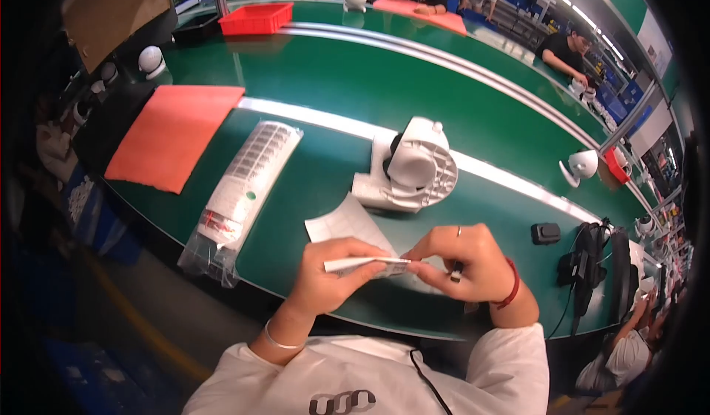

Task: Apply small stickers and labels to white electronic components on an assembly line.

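Note:
My left hand [325, 278] grips a white sheet of paper [346, 224], which looks like a label sheet, near the table's front edge. One edge of the sheet is folded up between thumb and fingers. Opposite it, my right hand [473, 260] pinches the sheet's right end between thumb and forefinger. A small dark object [456, 271] shows against the right hand's curled fingers; its kind cannot be made out. Just beyond the hands, a white plastic device housing [414, 165] with a round head and ribbed side lies on the green table [310, 186].
To the left are a clear plastic bag of printed label sheets [248, 182] and an orange mat [177, 135]. A small black block [546, 233] and black cables [584, 260] lie on the right. A red tray [257, 19] stands far left. Other people work across the table.

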Motion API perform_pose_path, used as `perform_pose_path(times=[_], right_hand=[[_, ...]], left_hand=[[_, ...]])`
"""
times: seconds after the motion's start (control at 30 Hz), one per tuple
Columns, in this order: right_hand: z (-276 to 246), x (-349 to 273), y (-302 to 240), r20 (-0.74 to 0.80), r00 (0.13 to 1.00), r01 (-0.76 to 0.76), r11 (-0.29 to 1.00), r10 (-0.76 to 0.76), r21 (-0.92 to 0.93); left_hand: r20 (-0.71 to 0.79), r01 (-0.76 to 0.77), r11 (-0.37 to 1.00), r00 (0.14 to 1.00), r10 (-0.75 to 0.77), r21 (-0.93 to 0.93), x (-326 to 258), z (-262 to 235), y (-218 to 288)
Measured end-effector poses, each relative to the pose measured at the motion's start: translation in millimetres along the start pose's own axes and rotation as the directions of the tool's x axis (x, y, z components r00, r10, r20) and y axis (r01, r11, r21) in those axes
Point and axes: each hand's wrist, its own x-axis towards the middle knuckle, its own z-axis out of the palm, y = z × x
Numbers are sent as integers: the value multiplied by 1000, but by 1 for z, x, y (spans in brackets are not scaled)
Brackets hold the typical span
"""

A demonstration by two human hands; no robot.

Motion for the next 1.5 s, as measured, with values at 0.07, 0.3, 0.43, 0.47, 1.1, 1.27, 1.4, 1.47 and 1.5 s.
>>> perform_pose_path(times=[0.07,0.3,0.43,0.47,1.1,1.27,1.4,1.47,1.5], right_hand=[[-6,0,2,40,999,26,999,-25,-28],[-6,3,18,88,995,-43,997,37,63],[-8,6,23,132,985,-124,986,108,112],[-8,7,22,141,981,-151,981,133,123],[21,-40,86,-408,872,-202,959,269,201],[24,-71,93,-360,880,-355,932,309,-69],[14,-69,61,-206,856,-505,851,474,-141],[13,-72,58,-156,877,-467,883,455,-48],[12,-74,56,-161,872,-474,879,462,-44]], left_hand=[[36,63,998,997,-62,-12,0,1,-2],[79,58,997,995,-54,-56,5,1,-8],[79,88,995,993,-84,-49,9,-1,-10],[82,54,998,995,-54,-7,11,-1,-7],[-40,55,991,997,-60,-121,22,-19,-15],[-84,96,993,991,-101,-62,28,-19,-14],[-118,81,995,989,-88,-64,31,-17,-13],[-111,29,999,993,-34,-44,32,-16,-14],[-101,33,998,994,-38,-45,33,-14,-13]])
